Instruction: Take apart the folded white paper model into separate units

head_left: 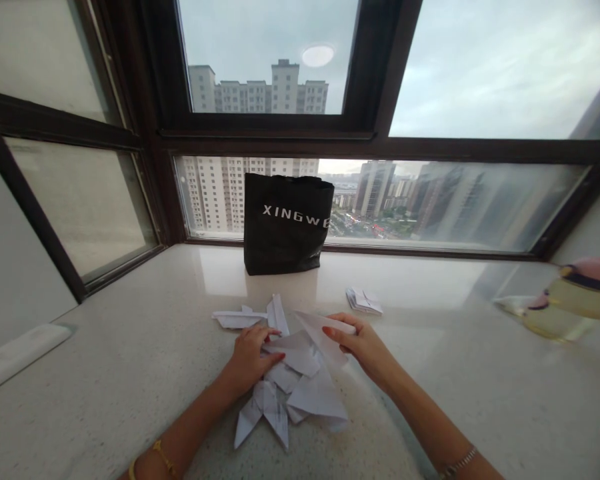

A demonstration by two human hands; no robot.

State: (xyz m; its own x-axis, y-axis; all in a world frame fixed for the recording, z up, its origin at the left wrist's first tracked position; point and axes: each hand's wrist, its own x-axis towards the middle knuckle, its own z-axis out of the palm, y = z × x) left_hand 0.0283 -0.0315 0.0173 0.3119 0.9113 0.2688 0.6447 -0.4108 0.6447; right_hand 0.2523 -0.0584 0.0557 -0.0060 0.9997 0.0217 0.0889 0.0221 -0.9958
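Observation:
On the speckled white sill lies a loose heap of folded white paper pieces, several of them overlapping. My right hand pinches a folded paper piece between thumb and fingers at the heap's right side. From the left, my left hand grips the edge of another folded paper piece with its thumb and fingertips. A split, pointed paper piece lies nearest me. Behind my left hand are two long narrow folded pieces. How the lower papers are folded is partly hidden.
A black bag with white letters stands upright by the window. Right of the heap sits a small folded paper stack. A yellowish transparent container with a pink top is at the far right. A white bar-shaped object lies far left.

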